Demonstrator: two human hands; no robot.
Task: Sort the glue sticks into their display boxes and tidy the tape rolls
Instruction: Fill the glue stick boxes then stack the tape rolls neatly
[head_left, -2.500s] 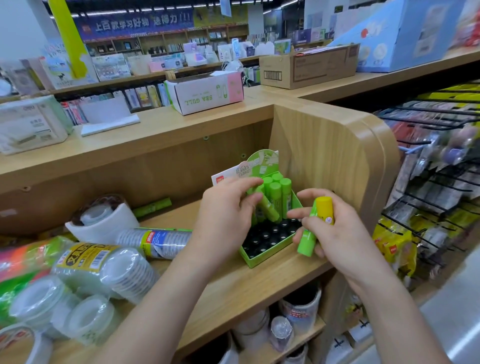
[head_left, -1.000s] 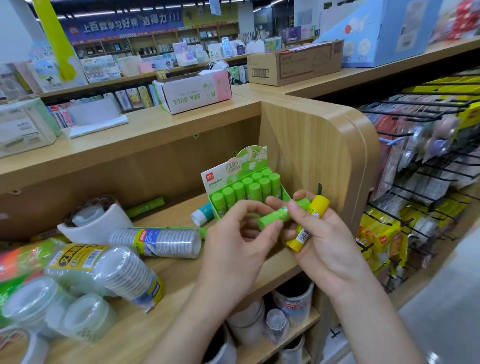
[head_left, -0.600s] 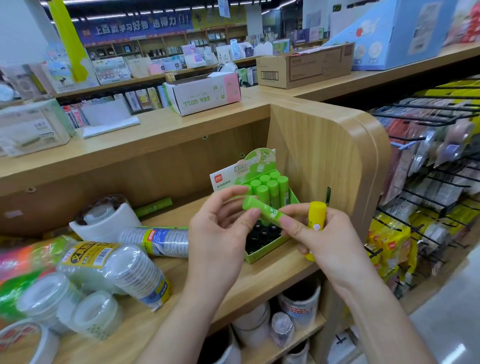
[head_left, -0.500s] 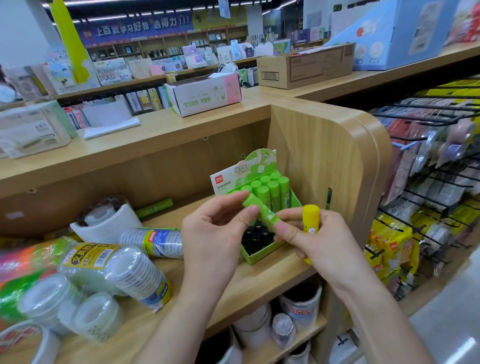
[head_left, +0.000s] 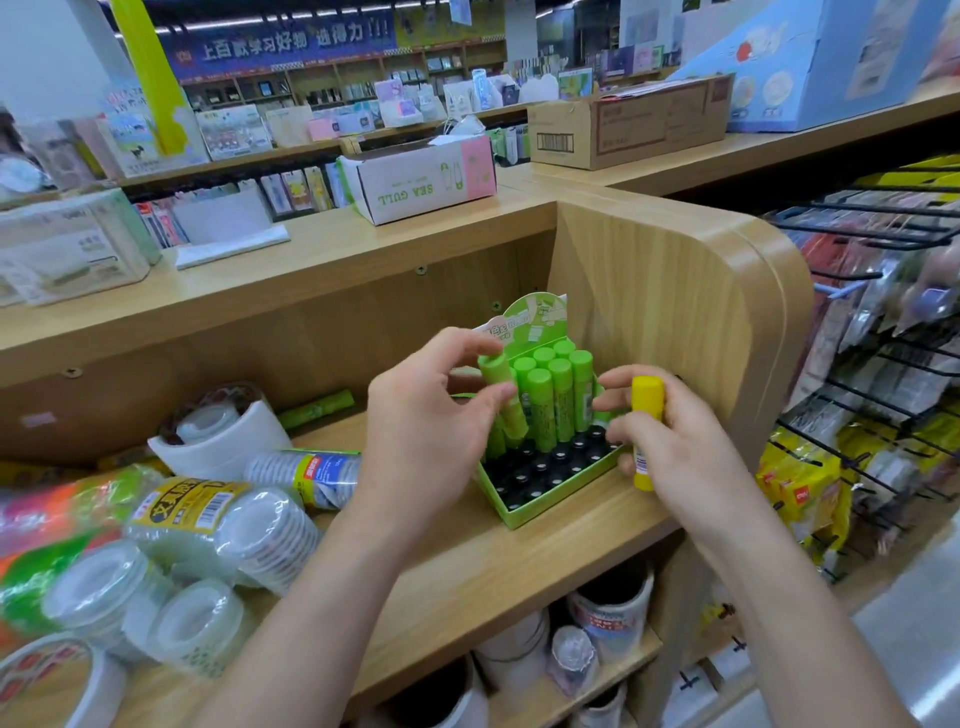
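A green display box (head_left: 550, 499) with a black holed insert stands on the wooden shelf (head_left: 498, 561), against the right side panel. Several green glue sticks (head_left: 558, 400) stand upright in its back rows. My left hand (head_left: 431, 431) pinches another green glue stick (head_left: 501, 400), nearly upright, over the box's left side. To the right of the box, my right hand (head_left: 670, 447) grips a yellow glue stick (head_left: 647, 410), held upright. Packs of clear tape rolls (head_left: 208, 525) lie on the shelf at the left.
A white tape holder (head_left: 218, 441) sits behind a shrink-wrapped pack of clear tape rolls (head_left: 306, 470). A loose green stick (head_left: 322, 408) lies at the shelf's back. Wire hooks with packaged goods (head_left: 872, 395) hang to the right. Cartons stand on the counter above.
My left hand took the green stick from my right hand's fingers and turned it from slanted to nearly upright over the box. My right hand keeps the yellow stick.
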